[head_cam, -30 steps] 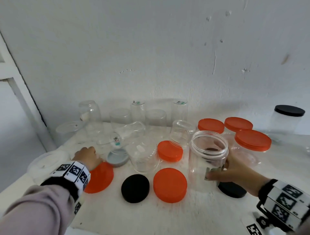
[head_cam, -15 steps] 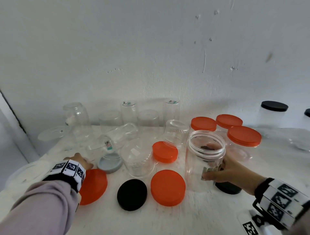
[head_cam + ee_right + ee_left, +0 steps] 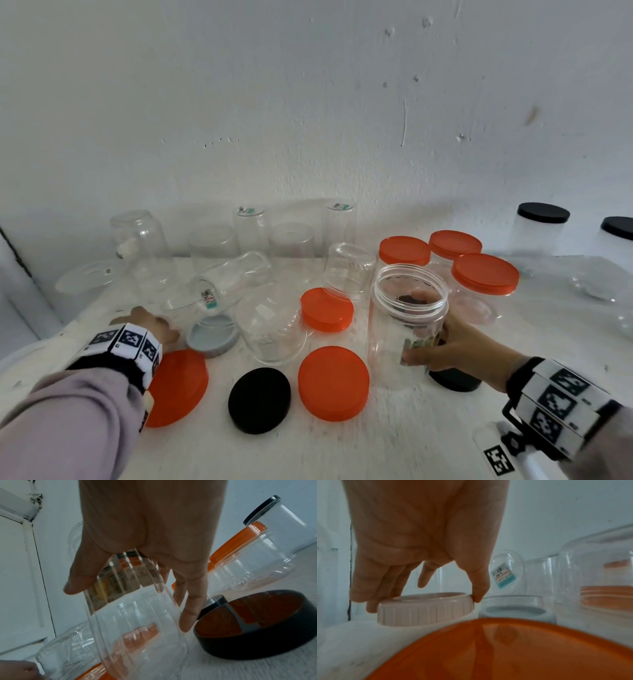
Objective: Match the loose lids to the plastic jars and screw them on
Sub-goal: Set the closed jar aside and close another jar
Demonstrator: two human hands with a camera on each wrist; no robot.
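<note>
Left grip on a white lid, right grip on the open jar: mismatch and knock-over risk.

Left hand (image 3: 423,536) pinches the ribbed white lid (image 3: 426,609) between thumb and fingers, low at the worktop (image 3: 394,442) left edge beside the grey lid (image 3: 213,334). It looks too narrow for the wide open jar (image 3: 407,322), which the right hand (image 3: 455,346) wraps, standing centre-right; forcing it would cross-thread or drop in. Carrying it rightwards could topple the crowded clear jars (image 3: 270,322) between.
</note>
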